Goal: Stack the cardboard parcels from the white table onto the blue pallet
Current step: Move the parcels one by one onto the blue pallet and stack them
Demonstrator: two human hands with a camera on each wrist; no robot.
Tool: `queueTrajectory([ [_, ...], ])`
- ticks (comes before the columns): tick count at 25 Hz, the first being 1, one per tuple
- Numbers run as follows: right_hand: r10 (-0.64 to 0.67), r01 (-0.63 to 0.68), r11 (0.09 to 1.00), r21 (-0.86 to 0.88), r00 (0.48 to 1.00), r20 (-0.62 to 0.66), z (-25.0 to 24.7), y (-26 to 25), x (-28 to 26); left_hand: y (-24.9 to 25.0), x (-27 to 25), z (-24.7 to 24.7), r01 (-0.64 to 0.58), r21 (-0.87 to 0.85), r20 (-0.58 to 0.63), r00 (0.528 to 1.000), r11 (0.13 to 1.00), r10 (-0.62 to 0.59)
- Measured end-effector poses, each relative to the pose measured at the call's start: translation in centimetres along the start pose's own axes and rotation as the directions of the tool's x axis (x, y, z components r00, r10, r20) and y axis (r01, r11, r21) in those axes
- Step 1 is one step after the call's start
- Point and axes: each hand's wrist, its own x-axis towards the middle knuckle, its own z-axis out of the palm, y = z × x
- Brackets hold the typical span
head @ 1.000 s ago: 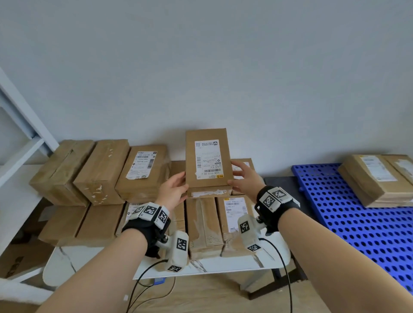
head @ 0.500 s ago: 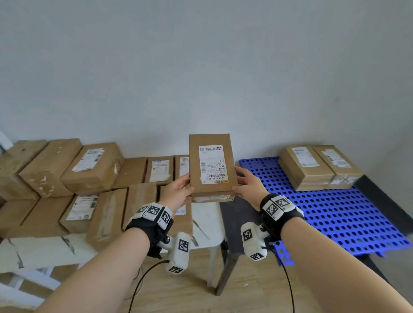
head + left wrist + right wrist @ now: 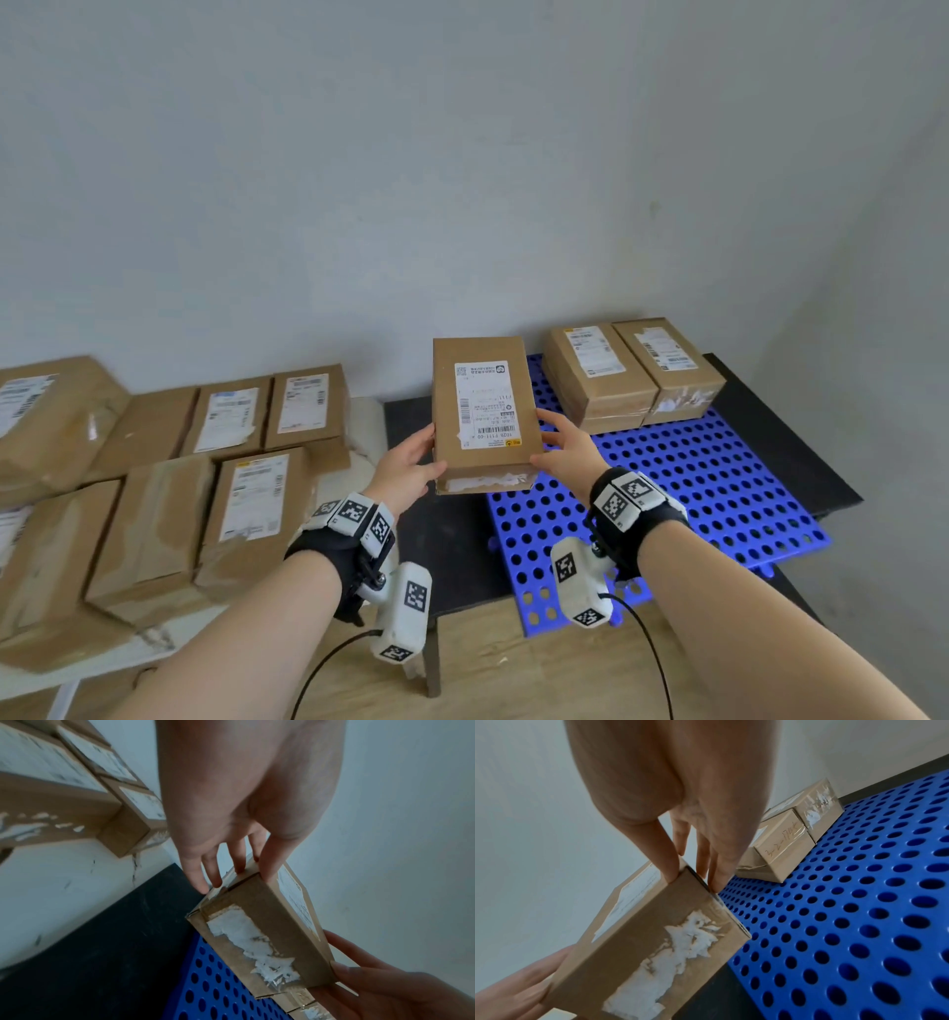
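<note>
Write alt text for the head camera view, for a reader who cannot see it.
Both hands, left hand and right hand, hold a labelled cardboard parcel above the near edge of a blue pallet already bearing parcels. More parcels crowd the white table at left.

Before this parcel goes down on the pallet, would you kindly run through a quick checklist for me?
1. Left hand grips the held parcel: ok.
2. Right hand grips its other side: ok.
3. Parcel over the blue pallet: ok, at its left edge.
4. Bare pallet beside the stacked parcels: ok.
5. Parcel's underside intact: cannot tell.
</note>
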Motion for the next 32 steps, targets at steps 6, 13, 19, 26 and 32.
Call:
queueTrajectory([
  [6, 0.093, -0.091, 0.995, -0.035, 0.993, 0.072, -3.6, 2.3, 6.1, -1.6, 6.0, 3.9, 0.103, -0.051, -0.038, 0.994, 0.993, -0.105],
  [13, 0.147, -0.138, 0.987, -0.082, 0.982, 0.118, -5.0, 3.4, 9.7, -1.7, 9.1, 5.5, 0.186, -0.052, -0.067, 0.98, 0.981, -0.189],
  [19, 0.125, -0.096, 0.982, -0.162, 0.976, 0.178, -6.2, 3.4, 12.7, -1.6, 11.1, 6.7, 0.23, -0.092, -0.096, 0.966, 0.969, -0.239],
  [26, 0.035, 0.057, 0.88, -0.472, 0.982, 0.184, -6.5, 2.9, 13.2, -0.8, 11.6, 7.4, 0.187, 0.025, -0.118, 0.976, 0.982, -0.183],
  [32, -0.096, 0.286, 0.597, -0.75, 0.953, 0.287, -7.5, 1.6, 13.2, -0.6, 12.8, 7.5, 0.178, 0.066, -0.113, 0.979, 0.982, -0.17],
])
